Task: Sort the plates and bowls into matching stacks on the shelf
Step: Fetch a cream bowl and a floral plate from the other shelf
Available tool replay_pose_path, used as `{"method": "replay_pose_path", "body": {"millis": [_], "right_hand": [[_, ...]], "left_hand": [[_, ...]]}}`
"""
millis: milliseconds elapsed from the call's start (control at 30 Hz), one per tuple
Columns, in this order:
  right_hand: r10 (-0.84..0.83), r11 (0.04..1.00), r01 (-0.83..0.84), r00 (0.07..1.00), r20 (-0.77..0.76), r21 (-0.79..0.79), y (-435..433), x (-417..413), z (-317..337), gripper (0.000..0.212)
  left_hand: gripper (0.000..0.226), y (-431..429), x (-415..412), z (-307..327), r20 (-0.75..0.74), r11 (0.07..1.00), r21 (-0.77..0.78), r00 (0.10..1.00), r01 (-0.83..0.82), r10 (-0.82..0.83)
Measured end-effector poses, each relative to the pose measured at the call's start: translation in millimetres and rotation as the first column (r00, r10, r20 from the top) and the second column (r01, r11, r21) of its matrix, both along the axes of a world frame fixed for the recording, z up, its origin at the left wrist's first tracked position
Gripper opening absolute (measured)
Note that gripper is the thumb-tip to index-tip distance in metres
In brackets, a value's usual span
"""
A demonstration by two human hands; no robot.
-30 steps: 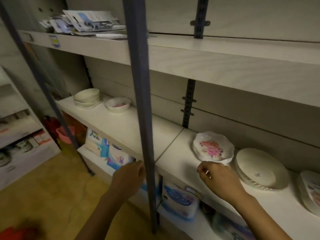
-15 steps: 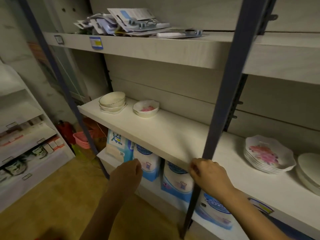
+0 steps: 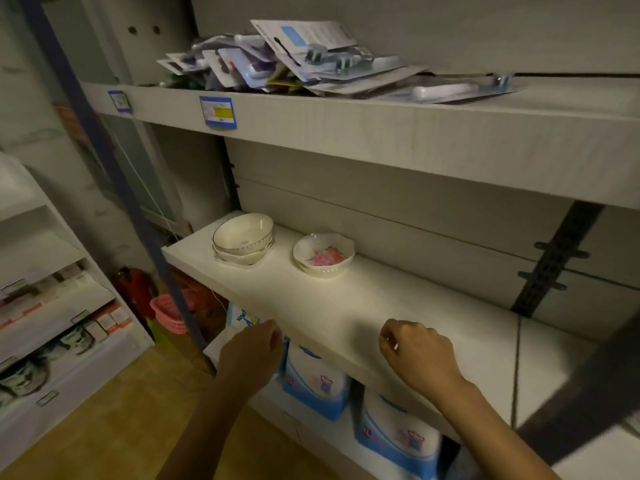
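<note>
Up on the white middle shelf, a stack of cream bowls sits at the far left, with a scalloped bowl with a pink flower print just right of it, apart. Both hands hover at the shelf's near edge, empty: the left hand shows its back with fingers curled under, the right hand is loosely fisted, fingers together. Blue-and-white packages stand on the shelf below.

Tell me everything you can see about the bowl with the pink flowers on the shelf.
The flowered bowl is small, glossy white, likely ceramic or melamine, with a scalloped rim and a pink floral print inside. It sits upright and empty on the middle shelf, right of the cream bowl stack and apart from it. Neither hand touches it.
</note>
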State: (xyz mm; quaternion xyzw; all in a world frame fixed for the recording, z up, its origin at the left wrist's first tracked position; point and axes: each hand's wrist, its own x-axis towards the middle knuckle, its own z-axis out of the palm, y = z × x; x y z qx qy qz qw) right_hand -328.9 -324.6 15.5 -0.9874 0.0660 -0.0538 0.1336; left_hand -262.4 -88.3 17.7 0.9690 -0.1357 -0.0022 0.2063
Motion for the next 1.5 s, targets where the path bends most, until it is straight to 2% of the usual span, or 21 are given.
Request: {"method": "replay_pose_path", "body": {"millis": [233, 533, 633, 733, 900, 1133, 1267, 1400, 1500], "right_hand": [[-0.098, 0.994, 0.096, 0.994, -0.041, -0.047, 4, 71, -7, 0.028], [-0.253, 0.967, 0.245, 0.959, -0.128, -0.074, 15, 142, -6, 0.029], [-0.352, 0.936, 0.346, 0.916, -0.192, -0.07, 25, 168, -10, 0.041], [-0.448, 0.894, 0.439, 0.865, -0.225, -0.091, 33, 200, -15, 0.056], [-0.55, 0.832, 0.536, 0.766, -0.333, -0.141, 49, 253, -25, 0.066], [-0.646, 0.695, 0.716, 0.584, -0.491, -0.063, 56, 275, -29, 0.04], [-0.642, 0.665, 0.747, 0.579, -0.503, 0.011, 55, 274, -20, 0.032], [-0.7, 0.626, 0.778, 0.589, -0.404, 0.049, 54, 262, -6, 0.041], [-0.726, 0.611, 0.789, 0.593, -0.348, 0.071, 52, 239, 1, 0.037]], "left_hand": [[0.03, 4, 91, 3, -0.022, 0.995, -0.068, 0.997, 0.069, -0.071], [0.023, 1, 195, -12, -0.082, 0.977, -0.079, 0.976, 0.196, -0.202], [0.021, 5, 225, -15, -0.1, 0.96, -0.086, 0.956, 0.268, -0.276], [0.02, 10, 250, -19, -0.051, 0.943, -0.091, 0.944, 0.319, -0.325], [0.021, 21, 277, -29, -0.064, 0.909, -0.088, 0.909, 0.407, -0.413], [0.018, 33, 299, -38, -0.103, 0.871, -0.092, 0.866, 0.482, -0.489], [0.017, 32, 308, -42, -0.151, 0.863, -0.126, 0.85, 0.49, -0.505], [0.024, 20, 313, -50, -0.19, 0.853, -0.175, 0.833, 0.492, -0.52], [0.023, 5, 316, -57, -0.33, 0.862, -0.287, 0.801, 0.418, -0.499]]}}
